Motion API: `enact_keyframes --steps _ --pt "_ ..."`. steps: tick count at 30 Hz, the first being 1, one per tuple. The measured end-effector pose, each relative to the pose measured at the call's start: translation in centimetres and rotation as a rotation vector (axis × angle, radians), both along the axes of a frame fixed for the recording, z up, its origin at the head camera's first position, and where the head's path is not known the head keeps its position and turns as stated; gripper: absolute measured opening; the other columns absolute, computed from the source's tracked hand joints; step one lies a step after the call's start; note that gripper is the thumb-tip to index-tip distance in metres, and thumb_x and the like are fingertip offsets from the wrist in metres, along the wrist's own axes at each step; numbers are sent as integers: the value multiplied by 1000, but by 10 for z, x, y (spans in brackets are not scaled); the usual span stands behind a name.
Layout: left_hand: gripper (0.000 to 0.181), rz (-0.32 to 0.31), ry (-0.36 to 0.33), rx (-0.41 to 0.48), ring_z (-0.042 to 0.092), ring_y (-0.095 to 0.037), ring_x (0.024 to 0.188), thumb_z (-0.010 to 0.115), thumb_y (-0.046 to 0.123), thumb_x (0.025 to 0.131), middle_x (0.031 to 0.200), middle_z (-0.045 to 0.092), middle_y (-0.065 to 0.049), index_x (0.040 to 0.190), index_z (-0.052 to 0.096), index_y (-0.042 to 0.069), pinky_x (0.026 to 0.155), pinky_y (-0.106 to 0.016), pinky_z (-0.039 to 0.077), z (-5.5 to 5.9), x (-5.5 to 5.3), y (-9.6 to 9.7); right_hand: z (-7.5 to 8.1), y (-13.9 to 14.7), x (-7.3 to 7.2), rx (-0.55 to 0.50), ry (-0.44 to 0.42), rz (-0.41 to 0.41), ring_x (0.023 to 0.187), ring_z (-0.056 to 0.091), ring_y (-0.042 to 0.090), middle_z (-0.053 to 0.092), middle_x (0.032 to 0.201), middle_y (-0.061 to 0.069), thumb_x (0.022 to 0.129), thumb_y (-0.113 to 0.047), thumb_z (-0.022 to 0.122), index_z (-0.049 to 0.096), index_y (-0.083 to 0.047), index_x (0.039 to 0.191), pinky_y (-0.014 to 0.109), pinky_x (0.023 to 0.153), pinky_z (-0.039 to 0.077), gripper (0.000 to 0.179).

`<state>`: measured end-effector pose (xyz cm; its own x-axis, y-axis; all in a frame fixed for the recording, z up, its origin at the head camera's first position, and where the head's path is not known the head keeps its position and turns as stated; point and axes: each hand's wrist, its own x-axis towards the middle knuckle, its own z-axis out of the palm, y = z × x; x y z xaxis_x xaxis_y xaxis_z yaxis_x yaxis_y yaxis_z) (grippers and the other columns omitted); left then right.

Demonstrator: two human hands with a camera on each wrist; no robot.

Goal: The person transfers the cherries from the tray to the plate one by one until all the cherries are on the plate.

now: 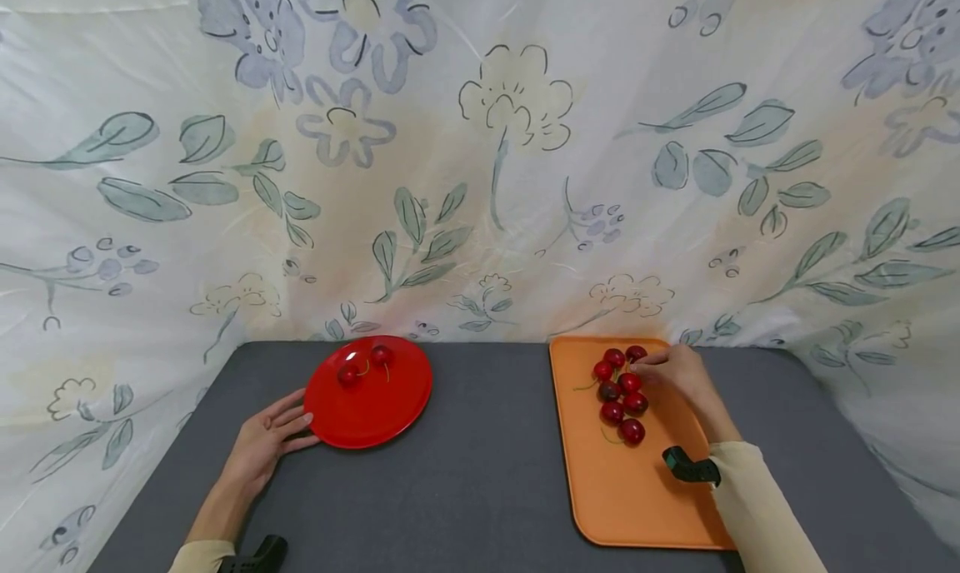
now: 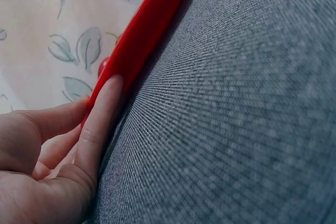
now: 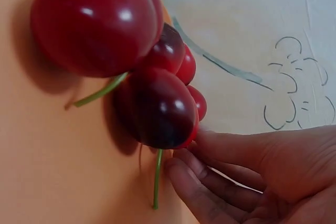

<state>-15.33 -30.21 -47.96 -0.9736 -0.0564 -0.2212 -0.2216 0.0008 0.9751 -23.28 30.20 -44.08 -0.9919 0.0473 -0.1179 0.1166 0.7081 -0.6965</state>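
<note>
At the left, my left hand (image 1: pixel 258 444) holds the near-left rim of a round red plate (image 1: pixel 367 419), with fingertips on both sides of the rim in the left wrist view. On this plate lie two red cherries, one cherry (image 1: pixel 348 374) left of the other cherry (image 1: pixel 382 355), both with stems. My right hand (image 1: pixel 678 381) reaches over an orange tray (image 1: pixel 622 498) and pinches a cherry (image 1: pixel 636 354) at the far end of a cluster. Several dark red cherries (image 1: pixel 632 431) lie close together there, some with green stems. In the right wrist view, nearer cherries (image 3: pixel 163 108) partly hide the pinched one.
A dark grey cloth-covered table (image 1: pixel 487 456) lies under both dishes, with a wide gap between plate and tray. Behind it hangs a pale floral cloth (image 1: pixel 480 165) that also flanks the table's sides. The tray has a low raised rim.
</note>
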Motion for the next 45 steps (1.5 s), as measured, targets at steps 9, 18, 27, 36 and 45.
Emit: enact_keyframes --steps 9,18,27,36,45 --pt "67 -2 0 20 68 -8 97 60 14 99 119 63 4 154 24 1 85 -36 58 0 0 0 4 -5 -6 36 -30 19 69 68 20 73 84 15 87 -19 76 74 10 97 26 61 56 31" --pt "66 2 -10 16 68 -7 97 59 14 99 121 62 3 155 24 2 86 -35 58 1 1 0 3 -6 -6 -25 -20 -6 74 72 25 70 100 26 88 -4 71 73 11 99 33 68 61 19" --pt "66 6 -9 7 67 -7 97 59 14 99 124 60 -1 154 24 2 86 -36 58 1 1 -1 6 0 -1 13 120 -63 74 71 28 73 84 18 90 -8 68 73 10 101 30 57 56 22" --pt "66 5 -12 7 67 -7 98 59 13 99 128 59 -5 154 25 2 86 -37 58 -2 1 1 2 -4 1 14 344 -229 81 72 31 72 94 22 94 -16 67 73 5 108 16 50 48 26" --pt "66 4 7 7 67 -7 97 60 14 99 121 61 0 154 25 1 85 -36 58 -1 1 0 19 -19 -1 -414 400 -303 71 69 0 74 95 12 92 -21 70 70 5 114 18 72 58 35"
